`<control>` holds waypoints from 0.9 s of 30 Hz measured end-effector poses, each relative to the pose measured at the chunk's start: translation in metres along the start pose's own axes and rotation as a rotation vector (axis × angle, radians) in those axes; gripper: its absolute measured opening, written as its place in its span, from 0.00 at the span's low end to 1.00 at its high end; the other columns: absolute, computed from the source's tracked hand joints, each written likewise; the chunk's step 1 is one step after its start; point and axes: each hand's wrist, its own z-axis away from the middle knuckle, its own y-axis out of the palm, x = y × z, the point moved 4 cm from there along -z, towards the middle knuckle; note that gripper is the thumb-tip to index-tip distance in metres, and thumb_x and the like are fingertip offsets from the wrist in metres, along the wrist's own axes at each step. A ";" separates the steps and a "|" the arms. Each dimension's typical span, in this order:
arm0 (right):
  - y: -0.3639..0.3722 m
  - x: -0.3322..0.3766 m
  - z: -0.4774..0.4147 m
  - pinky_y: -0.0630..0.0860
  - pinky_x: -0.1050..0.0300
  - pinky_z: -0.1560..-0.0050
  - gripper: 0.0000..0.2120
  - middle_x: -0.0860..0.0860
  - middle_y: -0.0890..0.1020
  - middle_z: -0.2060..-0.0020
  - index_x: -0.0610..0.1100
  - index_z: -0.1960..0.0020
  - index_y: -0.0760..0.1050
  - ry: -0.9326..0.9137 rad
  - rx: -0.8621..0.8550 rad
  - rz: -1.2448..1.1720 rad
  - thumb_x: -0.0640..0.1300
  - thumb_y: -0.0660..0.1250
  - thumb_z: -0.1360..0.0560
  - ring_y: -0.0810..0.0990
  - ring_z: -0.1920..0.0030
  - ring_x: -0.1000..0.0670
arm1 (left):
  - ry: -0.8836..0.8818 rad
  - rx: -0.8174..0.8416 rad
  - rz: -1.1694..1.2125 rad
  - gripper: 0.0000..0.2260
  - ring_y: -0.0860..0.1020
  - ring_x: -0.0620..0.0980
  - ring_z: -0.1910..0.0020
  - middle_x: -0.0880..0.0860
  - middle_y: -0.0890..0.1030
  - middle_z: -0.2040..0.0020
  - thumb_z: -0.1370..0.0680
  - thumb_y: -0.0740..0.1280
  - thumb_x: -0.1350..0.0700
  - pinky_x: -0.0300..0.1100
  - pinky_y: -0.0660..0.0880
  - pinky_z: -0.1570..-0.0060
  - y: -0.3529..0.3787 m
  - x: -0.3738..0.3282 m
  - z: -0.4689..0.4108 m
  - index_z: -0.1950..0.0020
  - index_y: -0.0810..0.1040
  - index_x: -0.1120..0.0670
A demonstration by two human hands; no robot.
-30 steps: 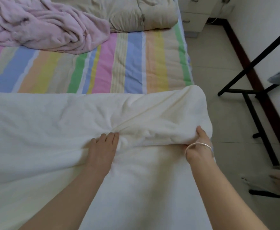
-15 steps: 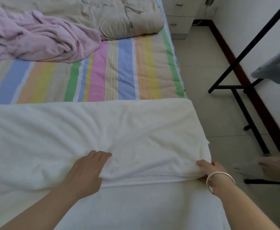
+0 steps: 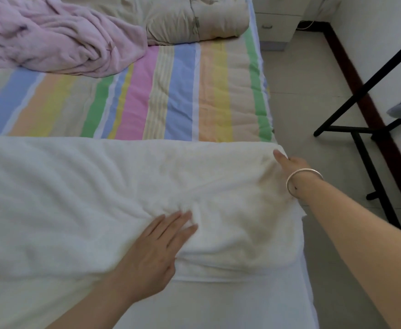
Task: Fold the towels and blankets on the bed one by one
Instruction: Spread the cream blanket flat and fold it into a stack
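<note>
Upper left: 1 crumpled pink fleece blanket (image 3: 59,39). Across the middle, 1 white plush blanket (image 3: 75,186) lies folded in a long wrinkled band on the striped sheet (image 3: 171,91). The left hand (image 3: 156,252) presses flat on it, fingers straight and slightly apart. At its right corner the right hand (image 3: 287,162), wearing 1 metal bangle (image 3: 301,179), pinches the fabric, thumb on top and the other fingers hidden.

We see the white blanket (image 3: 99,186) as matt, nubbly terry-like cloth, creased in soft ridges; the pink blanket (image 3: 52,39) is fleecy, plush cloth. The striped sheet (image 3: 171,103) reads as smooth, flat-woven cloth (faintly puckered), the beige quilt (image 3: 194,20) as matt padded cloth. The bangle (image 3: 299,171) is polished, silvery metal; the floor (image 3: 301,91) pale, smooth tile with a dull sheen; the rack (image 3: 342,129) matt black metal.
</note>
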 end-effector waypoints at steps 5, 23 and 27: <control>-0.007 0.010 -0.016 0.70 0.56 0.44 0.16 0.42 0.79 0.42 0.40 0.35 0.74 -0.140 -0.135 -0.015 0.43 0.65 0.22 0.77 0.46 0.42 | 0.018 0.069 -0.052 0.42 0.71 0.55 0.30 0.53 0.67 0.25 0.37 0.68 0.55 0.52 0.72 0.35 0.008 -0.007 -0.023 0.22 0.60 0.50; -0.003 -0.133 0.081 0.75 0.46 0.45 0.16 0.39 0.81 0.48 0.38 0.44 0.74 0.141 -0.087 -0.047 0.42 0.73 0.28 0.79 0.52 0.41 | -0.110 0.099 -0.174 0.53 0.81 0.60 0.44 0.62 0.80 0.39 0.50 0.77 0.67 0.54 0.80 0.49 0.012 -0.020 -0.040 0.26 0.61 0.57; -0.001 -0.115 0.087 0.71 0.47 0.41 0.20 0.39 0.77 0.41 0.39 0.36 0.71 0.099 -0.269 0.001 0.36 0.69 0.28 0.76 0.43 0.38 | -0.056 0.091 -0.096 0.47 0.63 0.63 0.26 0.62 0.61 0.24 0.40 0.64 0.72 0.57 0.64 0.30 0.009 -0.020 -0.022 0.21 0.54 0.56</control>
